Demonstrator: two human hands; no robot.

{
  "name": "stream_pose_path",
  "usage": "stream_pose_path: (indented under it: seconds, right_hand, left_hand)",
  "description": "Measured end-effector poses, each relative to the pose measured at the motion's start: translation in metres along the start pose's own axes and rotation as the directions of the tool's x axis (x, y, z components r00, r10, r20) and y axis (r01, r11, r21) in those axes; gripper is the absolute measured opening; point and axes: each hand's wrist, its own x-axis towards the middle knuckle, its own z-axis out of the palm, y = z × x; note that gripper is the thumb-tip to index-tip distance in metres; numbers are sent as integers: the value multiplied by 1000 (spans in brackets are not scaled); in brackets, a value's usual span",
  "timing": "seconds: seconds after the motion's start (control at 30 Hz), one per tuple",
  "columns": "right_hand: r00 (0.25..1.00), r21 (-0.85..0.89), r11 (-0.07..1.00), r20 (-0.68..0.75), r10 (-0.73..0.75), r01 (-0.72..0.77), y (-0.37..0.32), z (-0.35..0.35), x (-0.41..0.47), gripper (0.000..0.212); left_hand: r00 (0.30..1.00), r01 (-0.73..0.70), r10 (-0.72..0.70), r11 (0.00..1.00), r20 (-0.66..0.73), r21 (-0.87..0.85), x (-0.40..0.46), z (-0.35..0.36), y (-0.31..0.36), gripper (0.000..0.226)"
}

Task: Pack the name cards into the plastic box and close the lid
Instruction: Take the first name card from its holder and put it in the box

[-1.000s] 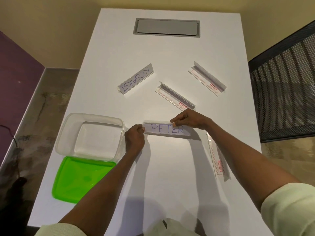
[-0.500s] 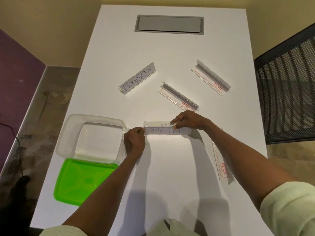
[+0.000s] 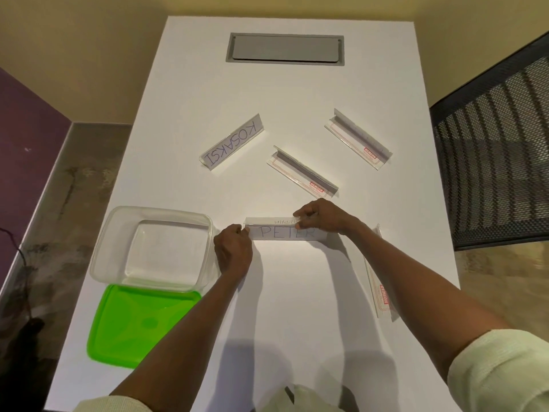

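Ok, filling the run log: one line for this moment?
phase: gathering cards | left hand: pinches PETER card | right hand: pinches same card | plastic box: open, empty | green lid: off

I read "PETER" in blue capitals on the name card (image 3: 286,232) just right of the clear plastic box (image 3: 102,257). Behind it a second card edge shows faint upside-down writing I cannot make out. Farther from the box, another card (image 3: 233,143) reads "KOSAKSI". Red brand labels on three holders are too small to read.

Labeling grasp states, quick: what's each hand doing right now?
Left hand: pinches the left end of the clear plastic PETER name card.
Right hand: pinches the same card's top edge, right of middle.
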Motion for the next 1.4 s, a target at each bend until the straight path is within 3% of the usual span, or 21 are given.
stream_pose_path:
  seconds: [0.1, 0.2, 0.27, 0.4, 0.57, 0.67, 0.8, 0.9, 1.0, 1.1, 1.23, 1.4]
  right_hand:
    - [984, 86, 996, -175, 26, -11, 0, -3, -9, 36]
    - [929, 47, 999, -369, 15, 2, 1, -5, -21, 27]
    - [900, -13, 1000, -437, 5, -11, 3, -6, -30, 24]
    - [912, -163, 986, -406, -53, -15, 10, -5, -49, 34]
    - [915, -437, 900, -361, -178, 3, 16, 6, -69, 48]
    - [872, -457, 888, -415, -261, 48, 22, 16, -74, 45]
    - [881, -443, 895, -406, -243, 43, 21, 23, -74, 47]
    - [890, -499, 864, -360, -278, 68, 21, 25, -69, 49]
    - [897, -541, 839, -343, -279, 54, 22, 26, -65, 44]
    - [892, -577, 815, -337, -300, 56, 18, 26, -62, 36]
    - [875, -613, 787, -338, -347, 75, 16, 26, -61, 34]
    - [864, -647, 759, -343, -370, 68, 12, 27, -61, 33]
  left_hand:
    - [997, -73, 73, 997, -6, 13, -7, -2, 7, 34]
    - [957, -289, 289, 954, 18, 78, -8, -8, 8, 41]
    - [893, -449, 442, 881, 83, 147, -4, -14, 5, 45]
    - [749, -663, 594, 664, 294, 346, 11, -23, 5, 45]
    - [564, -822, 720, 442, 403, 361, 28, -25, -1, 37]
    - [599, -801, 684, 507, 417, 319, 34, -26, -8, 35]
    - [628, -778, 614, 486, 479, 398, 37, -25, 2, 31]
    - [656, -754, 594, 485, 466, 442, 35, -27, 13, 10]
    - [592, -800, 610, 369, 527, 472, 35, -25, 11, 14]
    - [574, -801, 623, 296, 531, 520, 35, -25, 12, 15]
    - [574, -786, 641, 254, 510, 564, 35, -23, 13, 19]
    - [564, -795, 664, 277, 491, 539, 39, -16, 4, 18]
